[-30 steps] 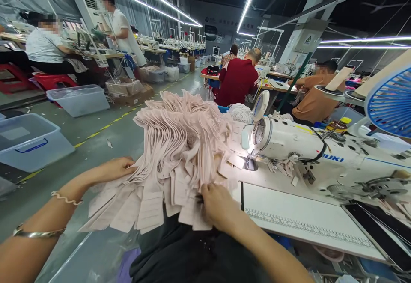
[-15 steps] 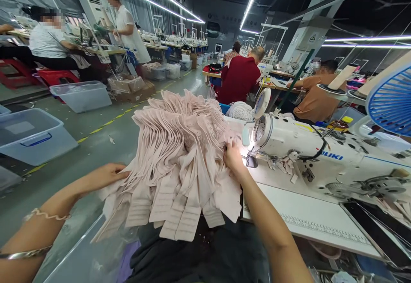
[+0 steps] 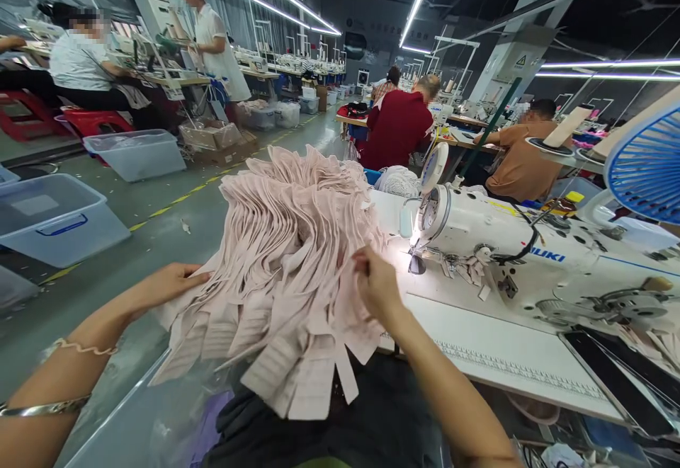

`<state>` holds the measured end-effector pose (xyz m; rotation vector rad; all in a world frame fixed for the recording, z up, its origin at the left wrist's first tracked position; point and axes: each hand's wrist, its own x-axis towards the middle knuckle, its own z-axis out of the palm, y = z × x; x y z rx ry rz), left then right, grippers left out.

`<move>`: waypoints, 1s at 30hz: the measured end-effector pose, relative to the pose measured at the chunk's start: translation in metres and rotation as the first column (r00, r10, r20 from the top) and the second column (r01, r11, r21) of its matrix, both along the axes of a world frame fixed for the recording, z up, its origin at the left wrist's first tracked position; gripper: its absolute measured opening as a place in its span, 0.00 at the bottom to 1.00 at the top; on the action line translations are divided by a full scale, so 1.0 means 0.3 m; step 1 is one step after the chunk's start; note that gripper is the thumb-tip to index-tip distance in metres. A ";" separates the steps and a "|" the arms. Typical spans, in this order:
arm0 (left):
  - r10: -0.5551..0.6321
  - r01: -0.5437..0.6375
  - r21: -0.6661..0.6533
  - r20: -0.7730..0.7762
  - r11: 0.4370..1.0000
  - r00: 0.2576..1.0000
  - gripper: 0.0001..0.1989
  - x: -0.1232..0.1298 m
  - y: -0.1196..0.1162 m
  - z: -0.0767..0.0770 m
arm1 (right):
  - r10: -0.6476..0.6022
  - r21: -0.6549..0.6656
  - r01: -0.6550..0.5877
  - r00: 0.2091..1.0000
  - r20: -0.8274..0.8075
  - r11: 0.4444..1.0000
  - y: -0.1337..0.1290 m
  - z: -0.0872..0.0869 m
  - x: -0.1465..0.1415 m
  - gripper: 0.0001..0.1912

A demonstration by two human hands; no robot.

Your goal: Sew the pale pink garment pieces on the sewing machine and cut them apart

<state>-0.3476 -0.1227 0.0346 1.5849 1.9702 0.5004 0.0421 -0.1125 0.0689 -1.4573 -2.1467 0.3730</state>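
Observation:
A thick bundle of pale pink-beige cut fabric pieces (image 3: 297, 241) spreads in front of me, its layers fanned and its strap-like ends hanging toward my lap. At the bundle's left edge, my left hand (image 3: 173, 287) is closed on the fabric, with the fingertips partly hidden by it. My right hand (image 3: 378, 285) is pinched on the fabric at the right side of the bundle, wrist turned inward. Just right of it stands a white sewing machine (image 3: 478, 231), its lamp lighting the needle area.
The machine's table (image 3: 494, 347) carries a printed ruler along its front edge. A blue fan (image 3: 645, 163) and thread cones (image 3: 563, 128) stand at right. Clear plastic bins (image 3: 64, 220) rest on the floor at left. Several co-workers sit or stand farther off.
My right hand has moved left and down from beside the needle area to the bundle's right side. The hanging front ends have shifted and swung lower. My left hand stays nearly in place.

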 end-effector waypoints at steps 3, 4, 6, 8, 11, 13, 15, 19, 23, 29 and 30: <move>-0.032 0.033 -0.063 0.011 0.997 0.999 0.23 -0.005 -0.005 -0.002 | -0.267 0.034 0.265 0.944 0.195 0.964 0.130 -0.022 0.063 0.18; -0.036 0.035 -0.060 -0.014 0.998 0.999 0.24 -0.003 -0.005 0.001 | -0.225 -0.025 0.242 0.932 0.283 0.970 0.142 -0.034 0.077 0.17; -0.055 0.050 -0.057 -0.091 0.997 0.994 0.25 0.009 -0.007 0.012 | -0.124 -0.107 0.174 0.922 0.367 0.979 0.105 -0.054 0.098 0.15; -0.071 0.060 -0.058 -0.218 0.997 0.973 0.26 0.037 -0.013 0.027 | -0.012 -0.155 0.080 0.918 0.397 0.985 -0.001 -0.056 0.121 0.12; -0.111 0.093 -0.066 -0.381 0.993 0.918 0.27 0.107 -0.031 0.045 | 0.293 -0.310 -0.174 0.871 0.394 0.934 -0.195 -0.005 0.182 0.12; -0.168 0.144 -0.091 -0.398 0.985 0.902 0.25 0.159 -0.042 0.043 | 0.431 -0.407 -0.267 0.815 0.389 0.873 -0.281 0.051 0.223 0.13; -0.157 0.137 -0.080 -0.382 0.987 0.911 0.24 0.197 -0.051 0.028 | 0.392 -0.348 -0.255 0.823 0.411 0.902 -0.304 0.097 0.230 0.12; 0.027 -0.002 0.064 -0.388 0.998 0.921 0.22 0.179 -0.084 -0.024 | 0.358 -0.026 -0.362 0.908 0.218 0.932 -0.220 0.093 0.080 0.14; 0.152 -0.152 0.011 -0.137 0.988 0.979 0.24 0.051 -0.170 -0.069 | 0.600 -0.005 -0.662 0.676 0.428 0.750 -0.148 0.026 -0.123 0.17; 0.221 -0.205 -0.093 0.552 0.974 0.804 0.19 -0.076 -0.337 -0.133 | 0.410 -0.113 -0.526 0.492 0.768 0.843 -0.180 0.055 -0.226 0.13; 0.247 -0.254 -0.082 0.632 0.964 0.735 0.18 -0.072 -0.354 -0.144 | 0.378 -0.039 -0.532 0.546 0.748 0.846 -0.189 0.055 -0.254 0.12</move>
